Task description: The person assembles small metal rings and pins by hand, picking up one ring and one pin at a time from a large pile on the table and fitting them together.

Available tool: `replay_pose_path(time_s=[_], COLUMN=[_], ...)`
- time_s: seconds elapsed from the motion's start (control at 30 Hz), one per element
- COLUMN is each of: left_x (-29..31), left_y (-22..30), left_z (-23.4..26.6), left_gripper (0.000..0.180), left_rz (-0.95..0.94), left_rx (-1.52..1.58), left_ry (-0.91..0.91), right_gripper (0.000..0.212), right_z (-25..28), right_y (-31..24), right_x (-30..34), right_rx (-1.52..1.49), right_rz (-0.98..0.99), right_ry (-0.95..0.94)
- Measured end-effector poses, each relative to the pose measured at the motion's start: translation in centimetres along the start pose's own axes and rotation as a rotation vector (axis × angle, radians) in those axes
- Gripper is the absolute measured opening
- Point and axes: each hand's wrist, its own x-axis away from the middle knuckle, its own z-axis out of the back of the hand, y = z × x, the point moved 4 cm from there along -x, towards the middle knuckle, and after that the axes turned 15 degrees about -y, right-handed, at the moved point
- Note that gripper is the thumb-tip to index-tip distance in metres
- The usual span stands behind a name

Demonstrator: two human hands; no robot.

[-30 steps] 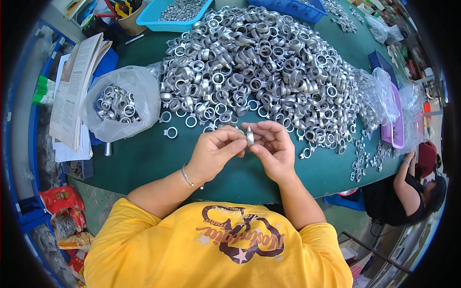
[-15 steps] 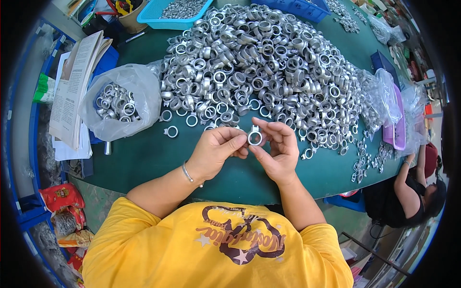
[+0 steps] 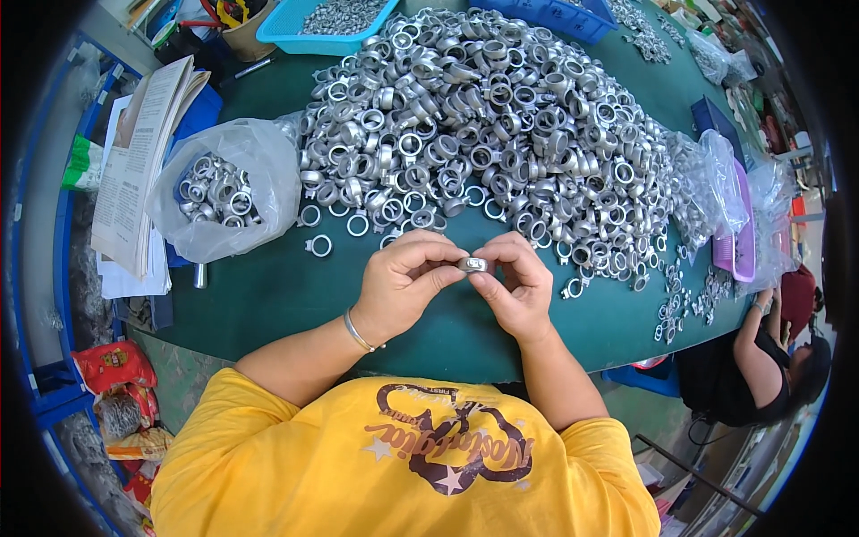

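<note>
Between my fingertips is one silver metal ring clamp (image 3: 473, 265), turned so its rim faces edge-on and its small lug side shows. My left hand (image 3: 407, 285) pinches it from the left with thumb and fingers. From the right, my right hand (image 3: 513, 285) grips the same ring between thumb and fingertips. Just beyond my hands rises a large pile of similar metal ring clamps (image 3: 483, 125). A few loose rings (image 3: 318, 245) lie on the green tabletop (image 3: 268, 304) left of the heap.
A clear plastic bag (image 3: 268, 161) holding rings stands at left, beside stacked papers (image 3: 134, 170). Turquoise (image 3: 318, 43) and blue (image 3: 564, 20) trays sit behind the pile. A purple basket (image 3: 738, 228) and plastic bags are at right, near another person (image 3: 756, 367).
The ring in my fingers has turned from showing its round opening to edge-on. My left fingers have closed in on it, and my right fingers have curled down.
</note>
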Motion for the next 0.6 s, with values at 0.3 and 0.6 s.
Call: replay_pose_path(time_s=[0.3,0.6], left_x=[0.0,0.0], left_y=[1.0,-1.0], left_z=[0.2,1.1], left_gripper=[0.020,0.024], left_rz=[-0.096,0.403], left_rx=[-0.274,0.886], left_ry=[-0.080,0.010], right_gripper=[0.017,0.019], right_z=[-0.2,-0.4], right_y=[0.8,-4.0], right_x=[0.7,-1.7], right_rx=[-0.210,0.463], right_rz=[-0.049,0.128], right_ry=[-0.007,0.069])
